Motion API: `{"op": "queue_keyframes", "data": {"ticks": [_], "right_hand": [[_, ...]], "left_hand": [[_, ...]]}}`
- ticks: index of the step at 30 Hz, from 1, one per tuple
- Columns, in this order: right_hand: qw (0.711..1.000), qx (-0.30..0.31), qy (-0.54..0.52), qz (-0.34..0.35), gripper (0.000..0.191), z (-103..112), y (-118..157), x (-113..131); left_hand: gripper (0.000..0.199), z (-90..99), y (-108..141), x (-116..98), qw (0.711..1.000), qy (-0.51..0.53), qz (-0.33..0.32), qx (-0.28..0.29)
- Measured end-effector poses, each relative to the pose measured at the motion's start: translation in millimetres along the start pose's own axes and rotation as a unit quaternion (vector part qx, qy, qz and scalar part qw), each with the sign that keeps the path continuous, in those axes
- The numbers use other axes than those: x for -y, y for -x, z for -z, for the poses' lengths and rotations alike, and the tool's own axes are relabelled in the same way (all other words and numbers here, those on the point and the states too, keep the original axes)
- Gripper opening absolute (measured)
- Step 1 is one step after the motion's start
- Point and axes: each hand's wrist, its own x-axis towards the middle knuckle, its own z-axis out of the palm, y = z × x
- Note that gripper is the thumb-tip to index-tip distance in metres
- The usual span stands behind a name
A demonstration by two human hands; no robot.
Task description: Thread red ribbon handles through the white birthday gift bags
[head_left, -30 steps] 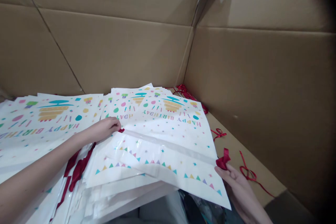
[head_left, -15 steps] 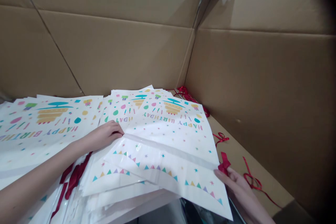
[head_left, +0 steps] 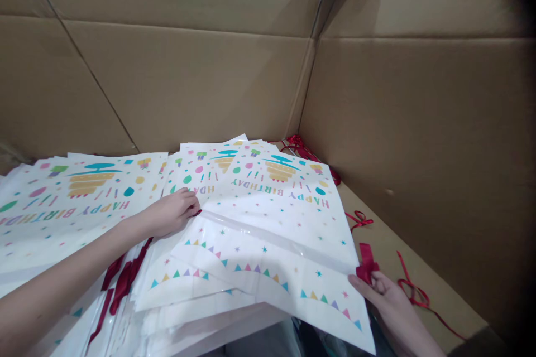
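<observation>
Corrugated cardboard walls [head_left: 167,83] of a large carton rise along the far and right sides, meeting in a far corner; a strip of the carton floor [head_left: 387,234] shows along the right wall. Printed plastic birthday bags [head_left: 268,217] lie in overlapping piles across the left and middle of the carton, reaching the far wall; the uppermost bag sits at the front right, flat, with its lower edge overhanging a dark gap [head_left: 301,340] whose contents cannot be made out. Count of bags: cannot be told; the pile is many layers deep. Red ribbon [head_left: 125,276] runs out from beneath the bags below the left forearm; a tangled red ribbon bunch [head_left: 307,152] lies in the far corner; a loose red ribbon loop [head_left: 414,294] lies on the carton floor near the right wall. Left hand [head_left: 171,213]: fingers [head_left: 184,201] are curled on the top bag, with a small red ribbon tip [head_left: 197,212] at the fingertips; whether it is gripped cannot be told. Right hand [head_left: 391,307]: thumb and fingers [head_left: 379,284] are closed together, pinching a red ribbon end [head_left: 366,263] at the bag's right corner.
</observation>
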Motion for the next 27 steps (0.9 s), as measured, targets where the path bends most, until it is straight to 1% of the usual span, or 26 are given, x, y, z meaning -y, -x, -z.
{"op": "queue_keyframes", "data": {"ticks": [1, 3, 7, 11, 15, 18, 21, 24, 27], "right_hand": [[1.0, -0.008, -0.007, 0.0, 0.049, 2, -2, 0], [1.0, 0.004, -0.015, -0.007, 0.048, 4, -5, 1], [0.999, 0.044, -0.009, -0.017, 0.045, 4, -5, 8], [0.998, 0.033, -0.021, -0.048, 0.043, -1, -1, 15], [0.995, 0.018, -0.053, -0.082, 0.043, -4, -2, 16], [0.995, 0.021, -0.056, -0.075, 0.041, -3, -5, 15], [0.995, 0.026, -0.049, -0.078, 0.042, -2, -6, 14], [0.996, 0.02, -0.028, -0.077, 0.045, -2, -4, 15], [0.999, -0.008, 0.0, -0.047, 0.044, -3, -2, 15]], "left_hand": [[0.039, 2.8, -1, 1, 1.0, 0.013, 0.014, 0.017], [0.037, 9.0, -2, 2, 0.997, 0.042, 0.04, 0.042], [0.037, 18.4, -2, 0, 0.995, 0.062, 0.063, 0.053], [0.038, 16.7, 3, -6, 0.995, 0.068, 0.066, 0.029], [0.033, 6.8, 8, -8, 0.996, 0.083, 0.036, 0.011], [0.034, -0.2, 9, -6, 0.998, 0.067, 0.012, 0.004], [0.035, -3.8, 5, -7, 1.0, 0.022, 0.009, -0.012], [0.032, -5.1, -1, -13, 0.999, -0.025, 0.025, -0.027], [0.024, -5.6, -5, -23, 0.996, -0.055, 0.055, -0.042]]}}
